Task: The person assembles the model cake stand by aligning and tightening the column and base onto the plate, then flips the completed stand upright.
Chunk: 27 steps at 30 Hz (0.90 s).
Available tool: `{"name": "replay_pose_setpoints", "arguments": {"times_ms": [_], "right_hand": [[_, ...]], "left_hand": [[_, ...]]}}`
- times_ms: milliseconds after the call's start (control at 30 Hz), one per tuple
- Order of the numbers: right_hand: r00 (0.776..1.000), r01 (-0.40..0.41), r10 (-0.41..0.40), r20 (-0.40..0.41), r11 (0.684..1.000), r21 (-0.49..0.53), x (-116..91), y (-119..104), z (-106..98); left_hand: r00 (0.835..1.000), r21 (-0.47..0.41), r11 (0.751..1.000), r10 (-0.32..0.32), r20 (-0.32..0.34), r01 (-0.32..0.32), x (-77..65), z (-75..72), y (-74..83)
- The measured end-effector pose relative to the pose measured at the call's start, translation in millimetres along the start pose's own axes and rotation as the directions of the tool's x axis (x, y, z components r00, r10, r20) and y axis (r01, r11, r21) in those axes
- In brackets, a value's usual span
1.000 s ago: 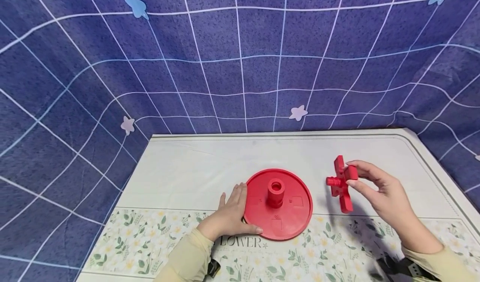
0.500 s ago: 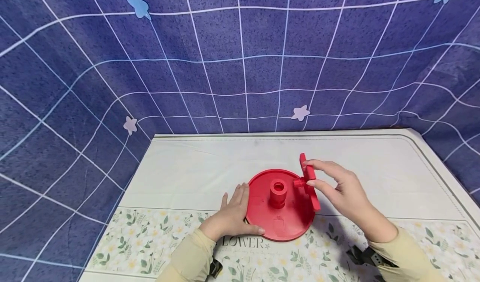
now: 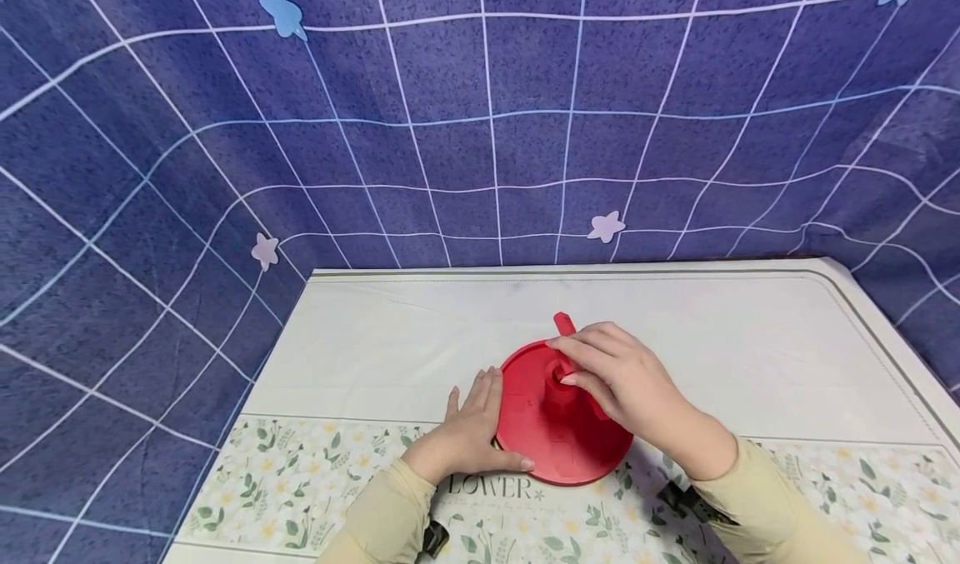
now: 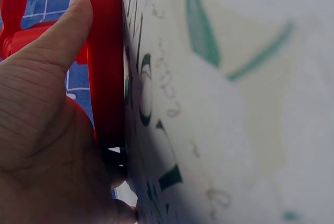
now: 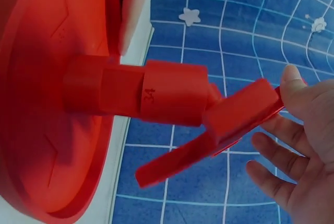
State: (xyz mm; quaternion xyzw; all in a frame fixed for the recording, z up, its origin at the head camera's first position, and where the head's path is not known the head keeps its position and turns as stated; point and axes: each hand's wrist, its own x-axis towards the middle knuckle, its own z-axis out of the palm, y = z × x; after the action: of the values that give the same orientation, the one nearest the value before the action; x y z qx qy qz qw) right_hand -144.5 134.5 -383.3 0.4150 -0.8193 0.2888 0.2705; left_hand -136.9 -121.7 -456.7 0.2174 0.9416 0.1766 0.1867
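A round red disc (image 3: 528, 431) with a raised rim lies on the table, and a hollow red post (image 5: 175, 92) rises from its middle. My left hand (image 3: 467, 439) rests against the disc's left side, fingers straight and thumb at the front rim (image 4: 107, 78). Between thumb and fingers, my right hand (image 3: 626, 381) pinches a red piece with several arms (image 3: 564, 324). In the right wrist view that armed piece (image 5: 242, 109) is tilted at the post's open end, its peg partly showing there. How deep the peg sits cannot be told.
The table (image 3: 390, 322) has a white back part and a flower-printed front band (image 3: 300, 464). Behind it hangs a blue gridded cloth (image 3: 450, 147) with star shapes. Dark wrist devices (image 3: 435, 537) are on both arms.
My right hand has carried the red armed piece leftward, from beside the disc to the top of the post. The left hand has stayed at the disc's left edge.
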Motion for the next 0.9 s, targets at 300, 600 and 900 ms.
{"name": "replay_pose_setpoints", "arguments": {"times_ms": [300, 600, 900], "right_hand": [[0.997, 0.056, -0.050, 0.064, 0.993, -0.103, 4.6, -10.2, 12.1], [0.994, 0.082, -0.069, 0.084, 0.983, -0.166, 1.6, -19.1, 25.5], [0.984, 0.126, -0.092, 0.152, 0.964, -0.234, -2.8, -25.3, 34.9]], "left_hand": [[1.000, -0.007, 1.000, 0.006, 0.002, -0.006, -1.3, -1.1, 0.6], [1.000, -0.005, 1.000, 0.013, -0.003, -0.013, -2.0, -1.2, 1.5], [1.000, 0.003, 1.000, 0.005, 0.006, -0.005, -1.6, -1.8, 2.4]]}}
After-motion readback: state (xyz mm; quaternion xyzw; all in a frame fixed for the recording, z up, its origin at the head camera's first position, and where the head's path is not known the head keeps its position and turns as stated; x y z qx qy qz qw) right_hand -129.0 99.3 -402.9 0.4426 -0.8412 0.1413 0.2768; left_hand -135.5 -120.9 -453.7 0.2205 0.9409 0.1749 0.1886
